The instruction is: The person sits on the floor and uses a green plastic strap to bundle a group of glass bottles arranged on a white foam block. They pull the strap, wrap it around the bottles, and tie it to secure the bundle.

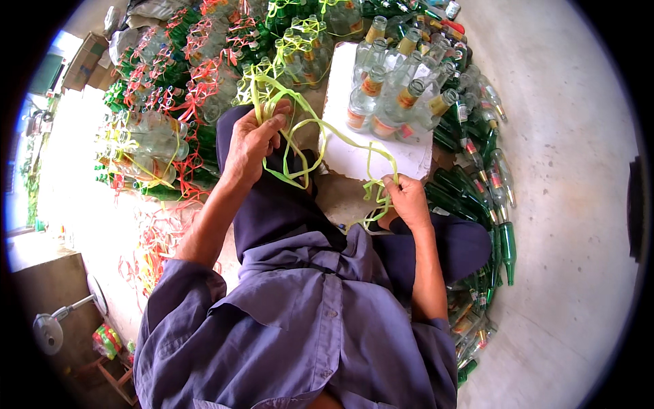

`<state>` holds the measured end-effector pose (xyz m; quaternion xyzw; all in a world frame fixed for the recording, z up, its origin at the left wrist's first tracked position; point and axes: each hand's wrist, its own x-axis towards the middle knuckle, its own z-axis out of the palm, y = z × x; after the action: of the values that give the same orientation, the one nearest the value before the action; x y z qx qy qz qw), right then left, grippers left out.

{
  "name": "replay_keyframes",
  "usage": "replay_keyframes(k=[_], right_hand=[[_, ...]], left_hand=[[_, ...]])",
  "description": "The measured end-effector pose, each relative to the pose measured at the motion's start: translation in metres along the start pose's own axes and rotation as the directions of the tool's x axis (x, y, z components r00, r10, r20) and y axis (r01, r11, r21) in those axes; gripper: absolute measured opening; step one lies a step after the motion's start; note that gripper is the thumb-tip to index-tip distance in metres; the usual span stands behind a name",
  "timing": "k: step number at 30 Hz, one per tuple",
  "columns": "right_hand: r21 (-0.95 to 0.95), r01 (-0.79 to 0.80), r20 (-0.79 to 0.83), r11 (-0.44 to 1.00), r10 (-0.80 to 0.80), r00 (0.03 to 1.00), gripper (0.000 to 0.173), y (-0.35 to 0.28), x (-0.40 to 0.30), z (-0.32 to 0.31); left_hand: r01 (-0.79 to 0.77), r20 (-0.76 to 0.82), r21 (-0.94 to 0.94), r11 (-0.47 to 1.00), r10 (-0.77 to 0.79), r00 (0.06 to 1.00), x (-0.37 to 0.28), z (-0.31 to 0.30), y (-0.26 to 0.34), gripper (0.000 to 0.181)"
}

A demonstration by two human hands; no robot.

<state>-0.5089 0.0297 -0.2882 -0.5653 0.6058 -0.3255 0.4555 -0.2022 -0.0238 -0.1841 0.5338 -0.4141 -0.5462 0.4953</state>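
Note:
Yellow-green plastic twine point(337, 130) hangs in loose loops between my two hands. My left hand point(258, 135) is closed on a gathered bunch of it above my left knee. Lower and to the right, my right hand point(407, 197) pinches another stretch of the twine between thumb and fingers, and a loose tail dangles below. In front of me lies a white board point(378, 158). Several clear glass bottles point(388, 105) stand upright in a cluster on it, uncapped, with gold and orange labels. Neither hand touches the bottles.
Bundles of bottles tied with red twine point(196, 87) fill the left. Clear bottles tied in yellow twine point(148, 148) lie near them. Loose green bottles point(454, 191) pile up at right beside a concrete wall point(557, 204). Red twine scraps point(153, 240) and a fan point(48, 332) are at left.

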Motion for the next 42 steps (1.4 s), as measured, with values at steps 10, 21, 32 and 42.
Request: replay_keyframes(k=[10, 21, 32, 42], right_hand=[[0.027, 0.06, 0.023, 0.998, -0.06, 0.998, 0.02, -0.022, 0.002, -0.007], [-0.107, -0.009, 0.056, 0.994, 0.015, 0.998, 0.028, -0.042, 0.004, -0.001], [0.061, -0.017, 0.333, 0.998, -0.005, 0.943, 0.014, -0.067, -0.003, 0.005], [0.357, -0.116, 0.312, 0.927, -0.001, 0.95, 0.033, -0.06, -0.009, -0.006]], left_hand=[[0.056, 0.067, -0.425, 0.903, -0.031, 0.997, 0.001, 0.012, -0.015, 0.033], [0.1, 0.225, -0.103, 0.99, -0.074, 0.971, -0.018, 0.041, -0.027, 0.022], [-0.158, 0.328, 0.465, 0.871, -0.004, 0.945, -0.012, 0.061, -0.074, 0.037], [0.207, 0.296, 0.092, 0.974, -0.226, 0.928, 0.0, 0.045, -0.086, 0.015]])
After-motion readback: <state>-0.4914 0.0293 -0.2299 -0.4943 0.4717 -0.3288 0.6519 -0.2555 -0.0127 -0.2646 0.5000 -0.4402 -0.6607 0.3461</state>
